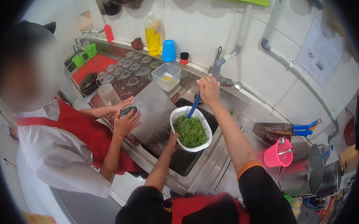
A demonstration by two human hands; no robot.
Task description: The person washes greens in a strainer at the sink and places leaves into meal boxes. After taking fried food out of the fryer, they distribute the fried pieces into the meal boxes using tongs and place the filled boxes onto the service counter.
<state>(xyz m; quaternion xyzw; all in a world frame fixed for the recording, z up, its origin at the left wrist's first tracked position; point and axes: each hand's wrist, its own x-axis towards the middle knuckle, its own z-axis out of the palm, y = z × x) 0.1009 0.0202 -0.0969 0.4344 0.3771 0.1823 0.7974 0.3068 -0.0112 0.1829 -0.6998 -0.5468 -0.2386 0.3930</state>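
My left hand (173,140) grips the left side of a white plastic basket (209,140) above the dark sink (181,167). Chopped green leaves (193,133) fill much of the basket. My right hand (208,90), raised near the tap, is closed around the top of a long blue handle-like piece (193,106). The blue piece slants down to the leaves; whether it is a utensil or a hose I cannot tell. To my left, a co-worker's hands (128,120) hold a dark green scouring pad against a large translucent container (152,109).
Glass mugs (133,73) crowd the red mat, with a clear tub (166,77) beside them. A yellow liquid bottle (152,36) and blue cup (169,51) line the ledge. At right stand blue-handled knives (304,128), a pink cup (278,155) and a large pot (302,171).
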